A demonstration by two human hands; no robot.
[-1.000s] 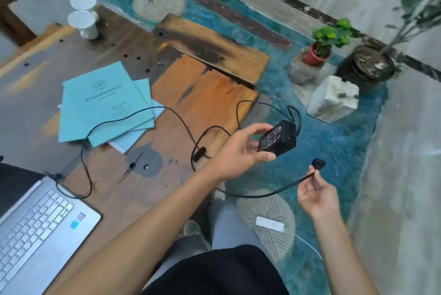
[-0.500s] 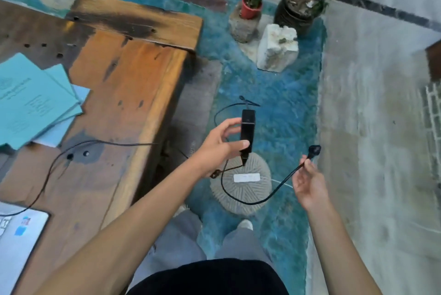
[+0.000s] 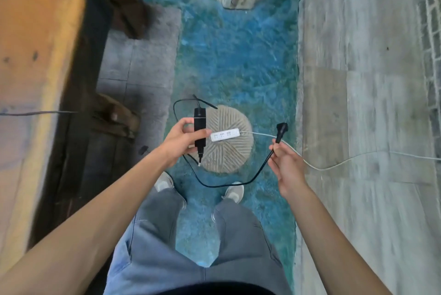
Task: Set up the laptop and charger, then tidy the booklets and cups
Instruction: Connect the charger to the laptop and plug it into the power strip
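Black charger brick [image 3: 200, 128], upright, plug [image 3: 281, 128] aloft

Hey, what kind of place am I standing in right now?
Probably a patio or courtyard-style sitting area: a rough wooden table, a round carved stone on blue-painted flooring, and a white power strip lying on that stone.

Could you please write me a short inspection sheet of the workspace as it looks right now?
Surface: wooden table edge at left, blurred.
Job's things: black charger brick in the left hand; plug sticking up above the right hand. Laptop, booklets, cups: nothing seen.
Clutter: nothing seen.
Grippers: left hand grips the brick; right hand pinches the black cord below the plug.
Cables: cord sags between the hands; white power strip on a round stone, its white lead running right.
Surroundings: blue floor, grey paving.
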